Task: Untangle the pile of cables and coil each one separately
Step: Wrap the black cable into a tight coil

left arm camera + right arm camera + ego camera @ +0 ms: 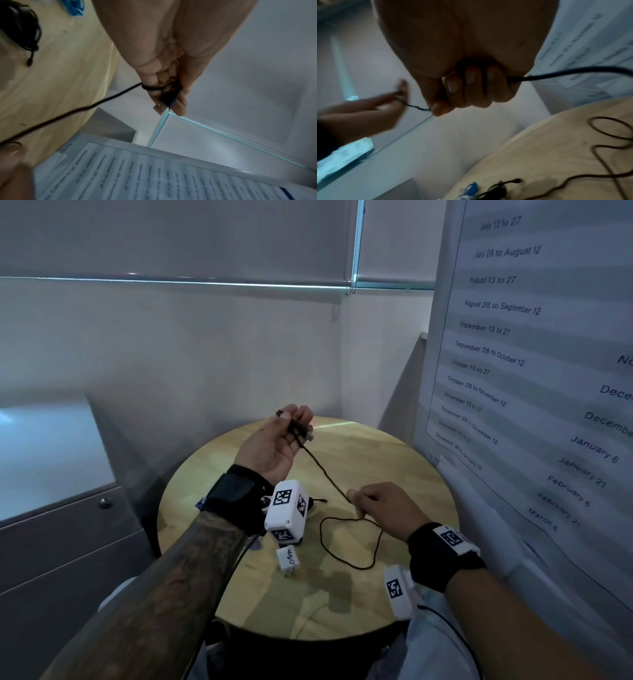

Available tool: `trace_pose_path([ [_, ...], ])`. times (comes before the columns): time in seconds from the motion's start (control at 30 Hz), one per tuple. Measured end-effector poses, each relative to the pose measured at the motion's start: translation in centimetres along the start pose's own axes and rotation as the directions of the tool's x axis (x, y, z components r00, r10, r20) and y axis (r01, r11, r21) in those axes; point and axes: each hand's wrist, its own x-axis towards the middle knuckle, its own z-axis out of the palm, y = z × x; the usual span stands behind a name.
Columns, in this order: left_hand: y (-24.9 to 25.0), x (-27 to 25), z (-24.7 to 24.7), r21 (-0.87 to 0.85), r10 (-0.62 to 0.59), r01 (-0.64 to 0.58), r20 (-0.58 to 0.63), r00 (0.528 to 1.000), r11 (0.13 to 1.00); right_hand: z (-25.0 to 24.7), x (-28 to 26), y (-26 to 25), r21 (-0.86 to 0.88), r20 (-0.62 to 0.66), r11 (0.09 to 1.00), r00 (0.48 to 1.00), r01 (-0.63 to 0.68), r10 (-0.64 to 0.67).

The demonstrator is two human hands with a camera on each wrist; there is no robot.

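Head view: left hand [274, 440] raised over round wooden bench [404, 460], palm up, fingers curled round a few turns of black cable [329, 474] with USB plug [160, 108] sticking out. Right hand [383, 505] lower, fist closed on same cable; slack loops on bench below it. Second coiled black cable [22, 29] lies behind left wrist, blue scrap [471, 189] beside it. White charger block [287, 559] near bench front edge. Date chart [534, 371] leans at right, grey cabinet [68, 525] left, white corner walls.
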Motion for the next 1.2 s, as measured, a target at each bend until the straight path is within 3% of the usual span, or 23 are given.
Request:
trace_pose_path([
  [0.13,-1.4,0.7,-0.6,0.166,0.059,-0.047,-0.072,0.996,0.985,-0.7,-2.2,-3.2,0.072,0.024,0.986,0.988,0.147,-0.149],
  [0.17,-1.8,0.5,-0.5,0.296,0.087,-0.07,-0.046,0.995,0.953,-1.2,-2.6,-3.8,0.089,-0.009,0.978,0.982,0.187,-0.187],
  [0.23,-2.7,-0.6,-0.3,0.593,0.109,-0.122,0.058,0.992,0.796,-2.7,-3.0,-4.6,0.155,-0.117,0.956,0.966,0.248,-0.231],
  [0.3,-3.4,-2.0,0.0,0.765,0.026,-0.145,0.165,0.986,0.627,-4.4,-3.0,-5.1,0.222,-0.208,0.935,0.95,0.277,-0.232],
  [0.4,-4.1,-4.2,0.9,0.841,-0.218,-0.069,0.217,0.951,0.537,-5.8,-2.4,-5.5,0.166,-0.314,0.943,0.922,0.289,-0.227],
  [0.5,-4.3,-5.3,2.3,0.801,-0.326,0.012,0.23,0.917,0.599,-5.5,-0.7,-5.0,0.177,-0.411,0.95,0.896,0.259,-0.168],
  [0.63,-2.5,-4.5,3.8,0.533,-0.341,0.163,0.255,0.905,0.83,-3.3,0.6,-3.2,0.332,-0.394,0.915,0.915,0.228,-0.085],
  [0.7,-2.0,-3.7,3.8,0.414,-0.277,0.155,0.255,0.926,0.897,-1.8,0.2,-3.2,0.327,-0.325,0.914,0.937,0.24,-0.13],
  [0.83,-2.4,-2.3,2.8,0.242,-0.168,0.139,0.104,0.98,0.96,0.2,-0.6,-3.3,0.24,-0.172,0.945,0.968,0.222,-0.184],
  [0.97,-2.6,-0.8,1.8,0.254,-0.026,0.038,-0.048,0.999,0.966,0.7,-1.7,-2.7,0.096,-0.12,0.97,0.97,0.223,-0.211],
  [1.03,-3.0,-0.7,1.4,0.433,0.079,-0.047,-0.056,0.995,0.9,0.0,-2.3,-3.2,0.087,-0.123,0.96,0.959,0.266,-0.255],
  [1.1,-3.4,-1.0,1.1,0.65,0.121,-0.108,0.025,0.992,0.752,-1.0,-2.4,-4.0,0.12,-0.138,0.949,0.951,0.293,-0.276],
  [1.2,-3.9,-2.1,1.4,0.86,0.022,-0.209,0.225,0.974,0.465,-2.7,-2.1,-4.9,0.117,-0.206,0.944,0.938,0.308,-0.281],
])
